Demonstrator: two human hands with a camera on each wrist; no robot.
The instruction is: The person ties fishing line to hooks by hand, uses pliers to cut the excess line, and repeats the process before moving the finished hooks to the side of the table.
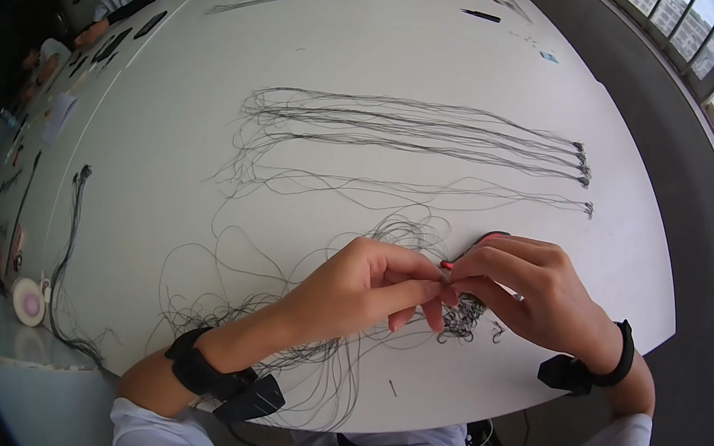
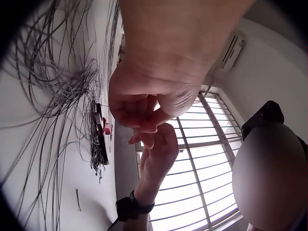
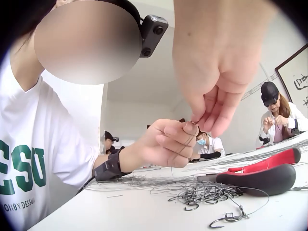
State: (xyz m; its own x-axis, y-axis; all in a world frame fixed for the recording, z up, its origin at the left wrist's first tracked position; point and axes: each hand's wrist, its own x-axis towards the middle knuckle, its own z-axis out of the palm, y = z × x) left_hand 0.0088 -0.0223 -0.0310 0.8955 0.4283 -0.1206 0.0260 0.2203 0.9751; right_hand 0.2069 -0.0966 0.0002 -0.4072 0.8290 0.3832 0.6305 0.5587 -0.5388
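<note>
Over the table's near edge, my left hand (image 1: pixel 364 290) and right hand (image 1: pixel 533 290) meet fingertip to fingertip. Thin dark fishing line (image 3: pixel 188 139) crosses the left fingers, pinched at thumb and forefinger. From above, the right thumb and forefinger pinch the line at the same spot, where a tiny dark bit shows; I cannot tell whether it is a hook. Below the hands lies a pile of fish hooks (image 3: pixel 204 193). Red-and-black handles of a hand tool (image 3: pixel 262 175) rest beside the pile, partly hidden by the right hand in the head view.
Loose line (image 1: pixel 233 311) spreads under my left forearm. Bundles of hooked line (image 1: pixel 417 129) stretch across the middle of the table (image 1: pixel 171 112). One more bundle (image 1: pixel 74 233) and a round white-and-pink object (image 1: pixel 28 302) lie at left. Other people sit at the far side.
</note>
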